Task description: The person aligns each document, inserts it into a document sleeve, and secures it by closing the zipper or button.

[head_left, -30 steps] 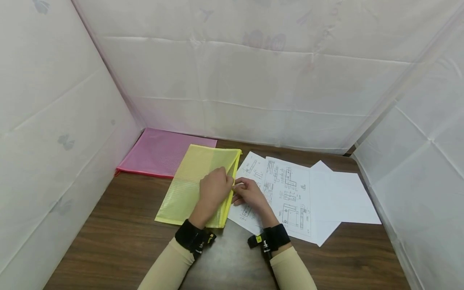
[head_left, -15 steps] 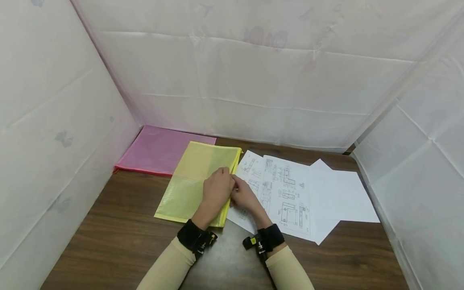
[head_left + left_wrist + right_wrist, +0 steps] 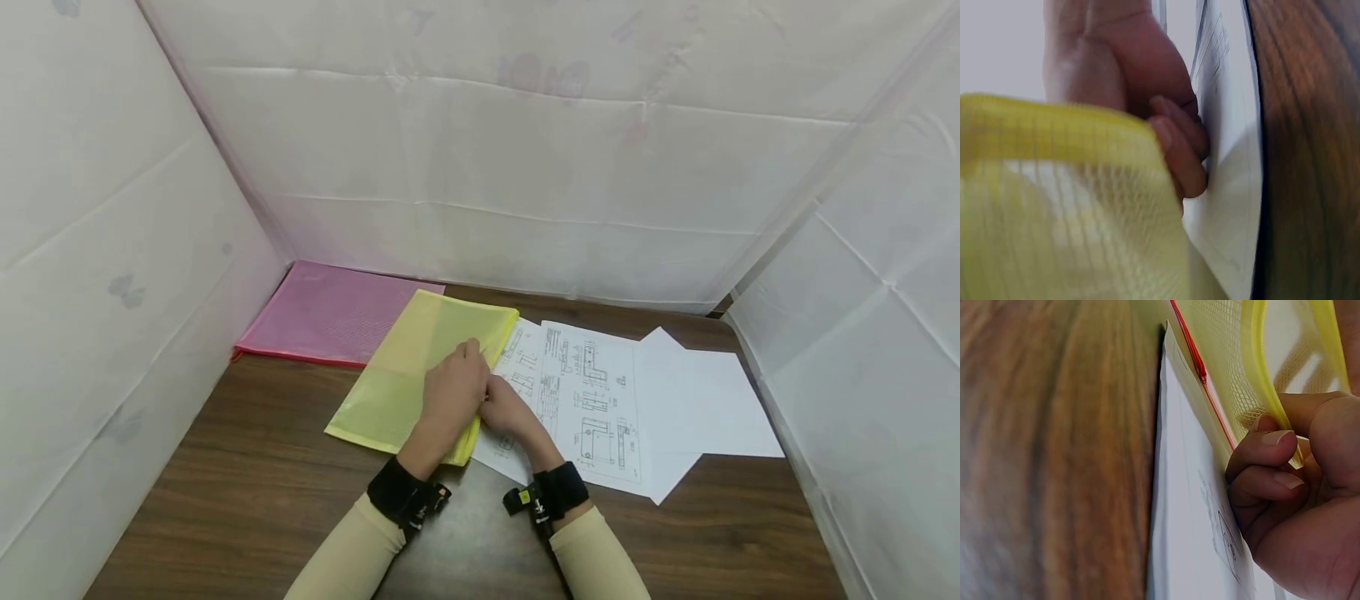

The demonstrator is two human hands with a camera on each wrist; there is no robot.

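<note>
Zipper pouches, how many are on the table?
2. The yellow pouch lies in the middle, its edge overlapping the printed papers, held by the left hand and right hand. The pink pouch lies behind it, by the left wall.

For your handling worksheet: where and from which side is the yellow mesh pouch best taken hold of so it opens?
Probably at the yellow mesh pouch's long zipper edge beside the printed sheets, approaching from that right side. The right hand already pinches that rim there, while the left hand rests on the flat mesh, steadying it.
</note>
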